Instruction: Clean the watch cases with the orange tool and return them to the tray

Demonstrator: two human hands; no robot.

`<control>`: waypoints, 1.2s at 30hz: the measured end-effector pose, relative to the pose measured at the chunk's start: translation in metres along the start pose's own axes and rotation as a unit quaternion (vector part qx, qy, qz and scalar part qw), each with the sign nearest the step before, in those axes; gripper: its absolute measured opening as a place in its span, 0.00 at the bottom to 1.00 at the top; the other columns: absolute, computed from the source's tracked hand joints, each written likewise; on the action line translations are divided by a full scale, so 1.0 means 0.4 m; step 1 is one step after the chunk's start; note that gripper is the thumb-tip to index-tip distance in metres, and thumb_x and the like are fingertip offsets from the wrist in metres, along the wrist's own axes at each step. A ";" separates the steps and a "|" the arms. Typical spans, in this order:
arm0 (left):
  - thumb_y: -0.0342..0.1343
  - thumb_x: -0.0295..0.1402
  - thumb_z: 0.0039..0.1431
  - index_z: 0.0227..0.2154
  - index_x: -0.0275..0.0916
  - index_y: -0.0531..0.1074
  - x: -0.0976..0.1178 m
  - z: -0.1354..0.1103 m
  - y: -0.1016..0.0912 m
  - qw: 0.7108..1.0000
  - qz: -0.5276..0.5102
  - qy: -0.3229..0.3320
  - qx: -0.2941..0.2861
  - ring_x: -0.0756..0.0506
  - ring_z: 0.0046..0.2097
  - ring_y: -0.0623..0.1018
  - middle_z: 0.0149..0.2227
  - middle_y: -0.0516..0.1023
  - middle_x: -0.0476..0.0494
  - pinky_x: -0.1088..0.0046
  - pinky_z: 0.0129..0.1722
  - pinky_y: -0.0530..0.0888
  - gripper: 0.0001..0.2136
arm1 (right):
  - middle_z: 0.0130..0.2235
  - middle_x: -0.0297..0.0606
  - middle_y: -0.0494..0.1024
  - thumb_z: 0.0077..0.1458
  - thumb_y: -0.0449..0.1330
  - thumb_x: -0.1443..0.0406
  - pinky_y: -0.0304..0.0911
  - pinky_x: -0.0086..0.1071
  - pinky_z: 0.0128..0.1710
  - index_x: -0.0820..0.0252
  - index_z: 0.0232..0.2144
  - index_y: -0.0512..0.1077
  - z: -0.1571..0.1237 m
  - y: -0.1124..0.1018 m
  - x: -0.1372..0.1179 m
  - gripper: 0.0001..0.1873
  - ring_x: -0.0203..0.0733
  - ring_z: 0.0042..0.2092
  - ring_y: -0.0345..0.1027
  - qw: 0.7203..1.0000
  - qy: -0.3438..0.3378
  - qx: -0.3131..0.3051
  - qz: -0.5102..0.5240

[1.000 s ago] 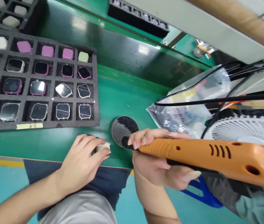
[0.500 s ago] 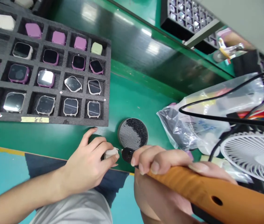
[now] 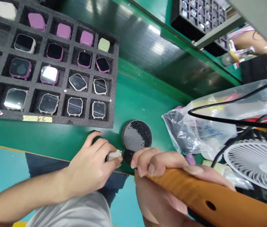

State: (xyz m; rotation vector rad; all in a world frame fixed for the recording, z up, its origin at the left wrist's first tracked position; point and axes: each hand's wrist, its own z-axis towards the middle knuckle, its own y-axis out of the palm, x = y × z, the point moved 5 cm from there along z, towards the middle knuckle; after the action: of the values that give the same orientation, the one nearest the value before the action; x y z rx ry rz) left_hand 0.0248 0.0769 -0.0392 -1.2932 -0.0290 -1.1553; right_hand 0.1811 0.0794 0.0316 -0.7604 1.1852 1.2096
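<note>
My left hand (image 3: 93,167) pinches a small white watch case (image 3: 114,155) against the green bench near its front edge. My right hand (image 3: 161,170) is wrapped round the orange electric screwdriver (image 3: 209,201), whose black tip (image 3: 128,156) touches the case's right side. Just behind the tip sits a round screw dish (image 3: 137,136) full of tiny dark screws.
A black foam tray (image 3: 53,72) of smartwatches fills the left of the bench. A clear plastic bag (image 3: 206,126), black cables (image 3: 230,121) and a white desk fan (image 3: 256,164) crowd the right. Another tray (image 3: 195,12) lies at the back.
The screwdriver tip has come down from over the screw dish to the white case in my left hand. The view has shifted left and down slightly.
</note>
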 end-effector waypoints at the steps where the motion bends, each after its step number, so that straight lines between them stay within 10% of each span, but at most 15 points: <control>1: 0.64 0.30 0.69 0.49 0.44 0.80 0.000 0.001 -0.001 1.000 0.000 0.000 0.003 0.39 0.49 0.74 0.48 0.80 0.42 0.43 0.66 0.64 0.08 | 0.34 0.33 0.78 0.65 0.65 0.44 0.75 0.49 0.29 0.50 0.50 0.76 0.001 0.004 0.001 0.21 0.45 0.30 0.72 1.000 -0.007 0.003 0.001; 12: 0.62 0.32 0.73 0.47 0.45 0.80 0.002 -0.002 -0.001 1.000 0.010 0.001 0.005 0.40 0.47 0.75 0.45 0.80 0.43 0.46 0.64 0.67 0.04 | 0.38 0.31 0.77 0.67 0.56 0.36 0.75 0.45 0.34 0.45 0.54 0.73 0.009 0.006 0.013 0.28 0.42 0.35 0.74 0.996 0.002 -0.082 0.019; 21: 0.58 0.28 0.72 0.61 0.36 0.74 0.013 0.002 0.007 0.996 0.024 0.044 -0.079 0.35 0.62 0.73 0.64 0.77 0.38 0.44 0.70 0.64 0.17 | 0.35 0.28 0.77 0.65 0.63 0.45 0.73 0.39 0.23 0.45 0.53 0.74 0.085 -0.064 0.002 0.21 0.38 0.25 0.70 0.992 -0.096 0.076 0.019; 29: 0.59 0.39 0.75 0.55 0.33 0.75 0.011 0.002 0.013 0.997 0.036 0.021 -0.066 0.32 0.60 0.74 0.60 0.77 0.33 0.43 0.68 0.68 0.15 | 0.33 0.27 0.77 0.64 0.61 0.45 0.71 0.37 0.22 0.46 0.52 0.73 0.086 -0.067 0.045 0.20 0.38 0.24 0.68 0.993 -0.086 0.080 0.025; 36: 0.57 0.26 0.68 0.58 0.33 0.74 0.009 0.000 0.006 0.994 -0.029 0.033 -0.095 0.34 0.63 0.75 0.62 0.77 0.34 0.43 0.73 0.65 0.17 | 0.33 0.27 0.77 0.64 0.62 0.44 0.70 0.37 0.22 0.46 0.51 0.74 0.090 -0.066 0.054 0.21 0.38 0.25 0.68 0.994 -0.075 0.073 0.029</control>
State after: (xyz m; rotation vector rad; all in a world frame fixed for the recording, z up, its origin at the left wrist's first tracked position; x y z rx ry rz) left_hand 0.0281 0.0740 -0.0389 -1.4278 0.0950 -1.2752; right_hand 0.2148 0.1127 0.0169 -0.5199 1.1635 1.1913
